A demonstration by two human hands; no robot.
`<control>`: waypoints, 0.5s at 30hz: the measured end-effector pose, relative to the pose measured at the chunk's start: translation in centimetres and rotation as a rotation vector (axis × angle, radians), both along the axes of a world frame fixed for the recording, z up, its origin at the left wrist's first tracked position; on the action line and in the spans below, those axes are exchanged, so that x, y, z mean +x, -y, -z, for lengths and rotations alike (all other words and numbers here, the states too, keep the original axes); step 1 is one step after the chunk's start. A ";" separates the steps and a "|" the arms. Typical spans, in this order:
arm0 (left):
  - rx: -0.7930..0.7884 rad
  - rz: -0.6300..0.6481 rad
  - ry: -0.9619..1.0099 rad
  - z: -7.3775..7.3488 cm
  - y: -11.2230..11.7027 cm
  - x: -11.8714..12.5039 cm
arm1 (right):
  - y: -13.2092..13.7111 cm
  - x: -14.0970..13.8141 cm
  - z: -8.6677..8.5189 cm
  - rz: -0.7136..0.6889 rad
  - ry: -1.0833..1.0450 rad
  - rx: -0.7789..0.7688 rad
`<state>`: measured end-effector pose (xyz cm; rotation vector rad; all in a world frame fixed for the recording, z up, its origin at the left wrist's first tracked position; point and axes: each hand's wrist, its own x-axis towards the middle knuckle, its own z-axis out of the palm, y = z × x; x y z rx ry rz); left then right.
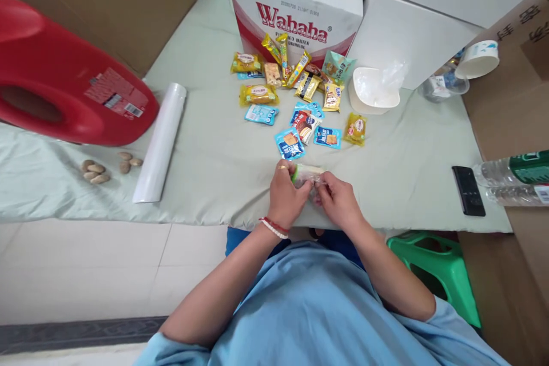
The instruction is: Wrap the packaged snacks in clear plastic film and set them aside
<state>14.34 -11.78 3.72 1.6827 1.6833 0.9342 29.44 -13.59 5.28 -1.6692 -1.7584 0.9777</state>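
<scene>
Near the front edge of the cloth-covered table, my left hand (288, 191) is closed on a small packet (307, 171), pale and see-through with a bright green end. My right hand (338, 197) pinches its crinkled clear edge from the other side. Fingers cover part of it, so its exact kind cannot be made out. Just beyond my hands lie a blue snack packet (290, 144), a brown and white snack packet (306, 124) and another blue snack packet (327, 137). A yellow-wrapped snack (355, 128) lies to their right.
Several wrapped snacks (259, 94) lie before a Wahaha carton (295, 17). A white bowl (369, 104) holds clear plastic. Leftward are a white roll (160, 143), a red jug (81, 80) and several nuts (96, 171); rightward, a black phone (468, 190) and plastic bottles (514, 174).
</scene>
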 end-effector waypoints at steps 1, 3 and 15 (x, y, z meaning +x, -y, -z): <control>0.101 0.028 0.007 -0.2 0.5 0.3 | 0.4 -0.1 0.0 0.016 -0.130 -0.024; 0.285 0.109 -0.062 -0.5 1.2 1.0 | 1.1 -0.1 0.0 0.053 -0.400 -0.075; 0.030 0.192 0.470 1.6 2.4 -0.8 | 1.1 0.1 2.2 0.318 -1.090 -0.375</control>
